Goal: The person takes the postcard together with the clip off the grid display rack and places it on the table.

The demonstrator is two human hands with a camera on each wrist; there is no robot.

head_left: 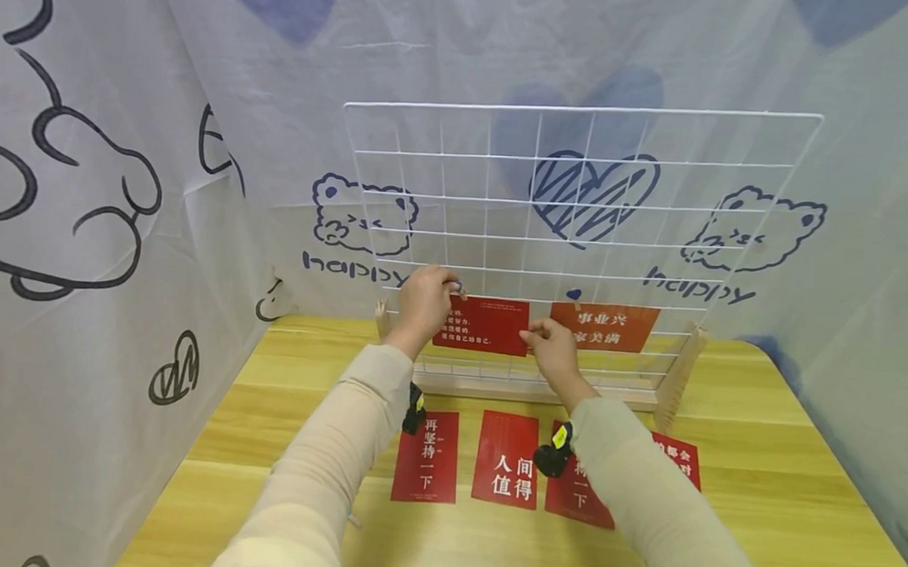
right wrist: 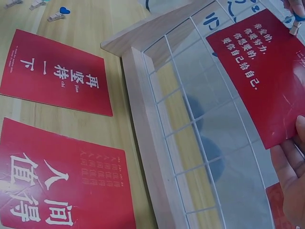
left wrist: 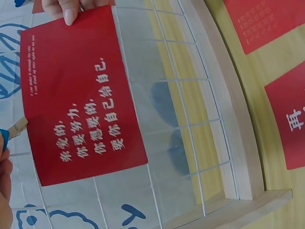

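A red card with white lettering (head_left: 490,328) lies upright against the white wire grid (head_left: 509,202), low on its left half. My left hand (head_left: 426,306) pinches a small wooden clothespin (left wrist: 18,127) with a blue decoration, its tip right at the card's top edge. At the card's right edge, my right hand (head_left: 555,354) holds it between thumb and fingers. To the right, an orange-red card (head_left: 610,326) hangs on the grid, with a blue heart clip (head_left: 573,294) at its top edge.
Wooden feet and a base bar (right wrist: 138,119) carry the grid on the wood-grain table (head_left: 214,475). Several red cards lie in front, including a left one (head_left: 425,474) and a middle one (head_left: 506,452). Loose clothespins (right wrist: 58,14) lie near the left card. Printed cloth (head_left: 244,59) hangs behind.
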